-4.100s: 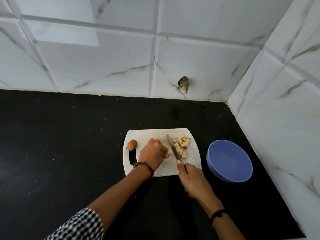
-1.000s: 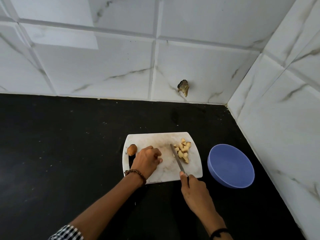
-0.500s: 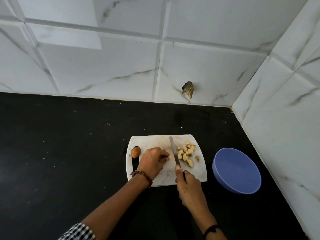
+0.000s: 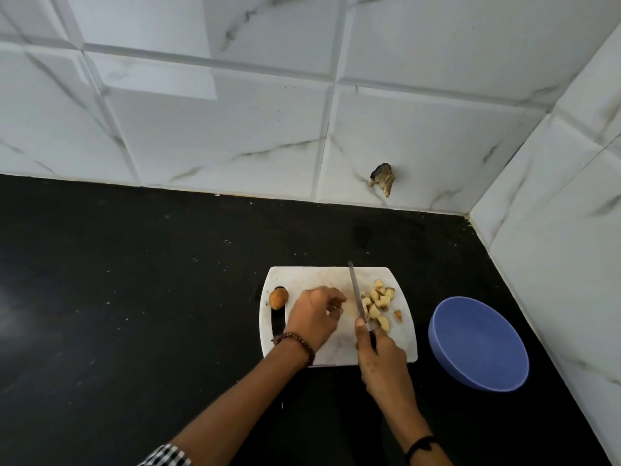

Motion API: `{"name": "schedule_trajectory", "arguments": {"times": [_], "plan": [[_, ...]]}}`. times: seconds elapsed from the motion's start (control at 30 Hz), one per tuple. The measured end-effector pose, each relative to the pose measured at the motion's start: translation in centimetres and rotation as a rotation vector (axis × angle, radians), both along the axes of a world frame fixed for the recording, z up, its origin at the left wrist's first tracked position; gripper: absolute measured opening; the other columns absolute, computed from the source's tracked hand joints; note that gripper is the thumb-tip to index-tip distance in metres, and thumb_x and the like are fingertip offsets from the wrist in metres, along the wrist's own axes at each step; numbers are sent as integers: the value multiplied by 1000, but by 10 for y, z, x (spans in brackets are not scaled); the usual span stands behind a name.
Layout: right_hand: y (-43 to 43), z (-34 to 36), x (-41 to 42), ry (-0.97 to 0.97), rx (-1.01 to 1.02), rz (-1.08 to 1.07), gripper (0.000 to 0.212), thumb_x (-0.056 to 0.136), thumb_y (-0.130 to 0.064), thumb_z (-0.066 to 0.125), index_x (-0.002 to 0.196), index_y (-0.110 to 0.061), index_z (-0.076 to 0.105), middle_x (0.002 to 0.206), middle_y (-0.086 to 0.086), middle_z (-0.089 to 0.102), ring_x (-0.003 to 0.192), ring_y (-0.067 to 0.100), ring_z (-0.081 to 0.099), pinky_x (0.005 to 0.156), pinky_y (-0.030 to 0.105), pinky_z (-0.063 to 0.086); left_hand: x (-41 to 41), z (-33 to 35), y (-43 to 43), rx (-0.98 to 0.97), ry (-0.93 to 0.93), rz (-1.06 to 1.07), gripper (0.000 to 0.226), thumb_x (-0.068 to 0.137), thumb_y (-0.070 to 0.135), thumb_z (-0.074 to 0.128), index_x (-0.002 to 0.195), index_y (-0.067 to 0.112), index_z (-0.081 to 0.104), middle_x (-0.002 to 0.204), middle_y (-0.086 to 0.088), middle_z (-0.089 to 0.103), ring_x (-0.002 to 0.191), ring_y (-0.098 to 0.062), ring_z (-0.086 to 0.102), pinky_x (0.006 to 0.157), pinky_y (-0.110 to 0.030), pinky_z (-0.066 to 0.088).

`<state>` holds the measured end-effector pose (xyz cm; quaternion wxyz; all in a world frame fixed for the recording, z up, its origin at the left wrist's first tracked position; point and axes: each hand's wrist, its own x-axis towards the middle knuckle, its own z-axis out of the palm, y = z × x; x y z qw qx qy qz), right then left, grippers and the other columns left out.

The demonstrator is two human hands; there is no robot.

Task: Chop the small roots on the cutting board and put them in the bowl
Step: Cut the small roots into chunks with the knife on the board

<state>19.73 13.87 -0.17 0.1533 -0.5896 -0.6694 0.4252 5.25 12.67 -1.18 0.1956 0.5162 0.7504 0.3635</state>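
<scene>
Several pale, chunky chopped roots [image 4: 378, 302] lie on the white, rounded cutting board [image 4: 316, 277], just right of the slim knife [image 4: 355, 290] gripped by the right hand [image 4: 379, 358]. The left hand [image 4: 314, 319] has curled fingers; whether it holds anything, I cannot tell. A smooth round blue bowl [image 4: 477, 344] sits right of both hands.

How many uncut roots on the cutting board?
1: the whole root at the cutting board's left edge, at the top of the handle slot. The left hand may hide another under its fingers.
</scene>
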Motion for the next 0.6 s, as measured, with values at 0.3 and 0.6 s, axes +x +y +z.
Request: {"name": "schedule_trajectory", "arguments": {"times": [0.3, 0.6], "plan": [[-4, -4, -35, -31, 22, 97, 47, 100, -59, 37, 88, -19, 60, 78, -3, 60, 70, 7, 57, 59, 19, 38, -51, 8, -37, -279, 345, 223, 45, 91, 41, 57, 133, 28, 45, 133, 5, 45, 120, -13, 42, 97, -30, 43], [6, -12, -53, 25, -21, 126, 46, 96, -63, 41, 83, -22, 58, 70, -4, 56, 64, 10, 54, 63, 29, 47, -53, 4, -40, -216, 208, 252, 28, 95, 26, 54, 121, 17, 55, 111, -1, 58, 104, -13, 46, 82, -23, 43]]}}
